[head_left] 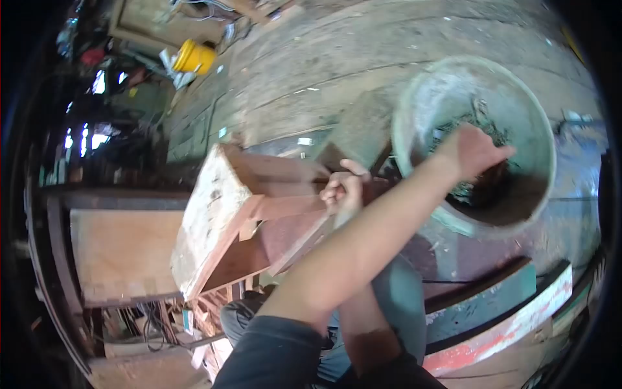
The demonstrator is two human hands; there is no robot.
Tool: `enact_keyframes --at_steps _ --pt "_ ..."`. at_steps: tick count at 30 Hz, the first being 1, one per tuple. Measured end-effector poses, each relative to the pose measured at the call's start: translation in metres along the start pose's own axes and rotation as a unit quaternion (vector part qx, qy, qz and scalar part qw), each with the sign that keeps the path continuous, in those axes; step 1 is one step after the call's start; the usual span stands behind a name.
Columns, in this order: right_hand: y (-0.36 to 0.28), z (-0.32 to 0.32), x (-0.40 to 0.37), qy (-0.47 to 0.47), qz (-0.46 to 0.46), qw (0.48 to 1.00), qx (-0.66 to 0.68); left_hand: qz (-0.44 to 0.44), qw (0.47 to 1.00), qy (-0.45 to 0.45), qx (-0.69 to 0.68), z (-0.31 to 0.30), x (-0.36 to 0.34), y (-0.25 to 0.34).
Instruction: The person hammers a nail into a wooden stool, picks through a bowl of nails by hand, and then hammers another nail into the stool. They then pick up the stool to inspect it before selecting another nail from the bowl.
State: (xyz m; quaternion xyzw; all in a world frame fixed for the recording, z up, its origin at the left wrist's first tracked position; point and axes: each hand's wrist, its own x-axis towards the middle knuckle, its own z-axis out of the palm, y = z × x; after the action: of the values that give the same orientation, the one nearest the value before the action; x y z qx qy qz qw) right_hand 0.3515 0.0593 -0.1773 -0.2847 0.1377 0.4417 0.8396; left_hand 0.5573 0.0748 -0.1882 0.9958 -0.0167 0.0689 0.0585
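Note:
My left arm crosses over my right. Its hand, my left hand [476, 152], hangs over the mouth of a pale green bucket [414, 123] on the right. One digit sticks out sideways, and the other fingers are hidden beneath the hand. Dark scraps [463, 188] lie at the bottom of the bucket. My right hand [345, 186] is at the right end of a wooden box [214, 217] with open sides, by its board edge. Its fingers are curled closed; what they hold, if anything, cannot be made out. The box stands tilted in front of my lap.
A wooden block [363, 126] lies on the plank floor beside the bucket. To the lower right are a green board [486, 298] and a white board with red patches [505, 330]. A yellow bucket [195, 57] lies farther back. Wooden framing [123, 253] stands on the left.

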Motion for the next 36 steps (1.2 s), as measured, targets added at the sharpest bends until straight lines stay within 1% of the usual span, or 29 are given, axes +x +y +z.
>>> enact_keyframes --at_steps 1,3,4,5,6,7,8,9,10,11,12,13,14,15,17,19,20,22,23,24,25,27,28,29,31,32,33,35,36 --pt "-0.012 0.007 -0.003 0.023 0.043 0.999 0.021 0.002 0.999 0.031 0.009 0.002 -0.001 0.0" --pt "-0.014 0.004 -0.004 0.017 0.041 0.999 0.022 0.016 0.997 0.07 -0.021 0.004 -0.004 -0.001" --pt "-0.014 0.001 -0.004 0.013 0.03 0.999 0.005 0.015 0.997 0.074 -0.017 0.004 -0.006 -0.003" --pt "-0.014 0.0 -0.002 0.008 0.017 1.0 -0.012 0.018 0.991 0.12 -0.051 0.005 -0.009 -0.006" --pt "-0.016 0.001 -0.001 0.002 0.013 1.0 -0.012 0.022 0.982 0.166 -0.085 -0.007 -0.011 -0.006" --pt "-0.018 0.001 -0.001 -0.005 -0.011 0.998 -0.067 0.024 0.982 0.17 -0.083 -0.017 -0.014 -0.006" --pt "-0.019 0.002 -0.003 -0.012 -0.036 0.992 -0.122 -0.002 0.978 0.175 -0.118 -0.028 -0.021 -0.007" --pt "-0.018 0.006 -0.006 -0.014 -0.041 0.991 -0.125 -0.026 0.971 0.18 -0.154 -0.05 -0.03 -0.005" --pt "-0.016 0.012 -0.01 -0.024 -0.073 0.983 -0.169 -0.052 0.952 0.207 -0.22 -0.075 -0.046 0.001" --pt "-0.018 0.016 -0.011 -0.034 -0.109 0.97 -0.213 -0.094 0.909 0.245 -0.325 -0.104 -0.064 0.011" --pt "-0.021 0.011 -0.002 -0.069 -0.098 0.962 -0.245 -0.13 0.851 0.277 -0.426 -0.135 -0.086 0.024" --pt "-0.013 0.001 -0.001 -0.118 -0.064 0.989 -0.064 -0.204 0.781 0.3 -0.509 -0.161 -0.11 0.038" --pt "-0.017 0.003 -0.002 -0.124 -0.072 0.987 -0.067 -0.227 0.725 0.347 -0.551 -0.18 -0.136 0.05" --pt "-0.021 0.007 -0.004 -0.122 -0.102 0.983 -0.089 -0.251 0.663 0.391 -0.587 -0.196 -0.16 0.061" --pt "-0.023 0.016 -0.013 -0.12 -0.152 0.973 -0.126 -0.289 0.607 0.442 -0.594 -0.217 -0.206 0.077" --pt "-0.034 0.027 -0.021 -0.055 -0.116 0.964 -0.231 -0.294 0.553 0.469 -0.623 -0.23 -0.249 0.085" --pt "-0.033 0.026 -0.023 -0.07 -0.125 0.964 -0.223 -0.319 0.562 0.475 -0.597 -0.236 -0.265 0.088" --pt "-0.033 0.026 -0.027 -0.09 -0.14 0.963 -0.213 -0.324 0.573 0.485 -0.575 -0.249 -0.294 0.098" --pt "-0.033 0.028 -0.029 -0.105 -0.168 0.954 -0.224 -0.335 0.581 0.489 -0.557 -0.254 -0.306 0.103" --pt "-0.035 0.031 -0.036 -0.118 -0.193 0.945 -0.236 -0.337 0.576 0.498 -0.555 -0.26 -0.315 0.106" --pt "-0.037 0.034 -0.043 -0.122 -0.197 0.944 -0.235 -0.332 0.577 0.5 -0.554 -0.265 -0.323 0.109" --pt "-0.043 0.043 -0.06 -0.202 -0.267 0.912 -0.238 -0.364 0.614 0.489 -0.502 -0.274 -0.34 0.112" --pt "-0.049 0.05 -0.073 -0.24 -0.281 0.897 -0.241 -0.361 0.615 0.487 -0.504 -0.279 -0.346 0.114" --pt "-0.056 0.057 -0.088 -0.245 -0.283 0.896 -0.24 -0.357 0.616 0.491 -0.502 -0.283 -0.351 0.115" --pt "-0.073 0.076 -0.124 -0.387 -0.245 0.826 -0.329 -0.363 0.662 0.465 -0.462 -0.286 -0.359 0.118" --pt "-0.08 0.082 -0.137 -0.424 -0.299 0.761 -0.39 -0.357 0.676 0.459 -0.452 -0.287 -0.362 0.118" --pt "-0.077 0.083 -0.141 -0.425 -0.302 0.758 -0.392 -0.354 0.675 0.461 -0.453 -0.288 -0.363 0.119" --pt "-0.071 0.083 -0.144 -0.49 -0.318 0.71 -0.394 -0.371 0.713 0.439 -0.402 -0.291 -0.363 0.121" --pt "-0.072 0.083 -0.146 -0.488 -0.319 0.71 -0.394 -0.369 0.714 0.437 -0.403 -0.293 -0.363 0.121"
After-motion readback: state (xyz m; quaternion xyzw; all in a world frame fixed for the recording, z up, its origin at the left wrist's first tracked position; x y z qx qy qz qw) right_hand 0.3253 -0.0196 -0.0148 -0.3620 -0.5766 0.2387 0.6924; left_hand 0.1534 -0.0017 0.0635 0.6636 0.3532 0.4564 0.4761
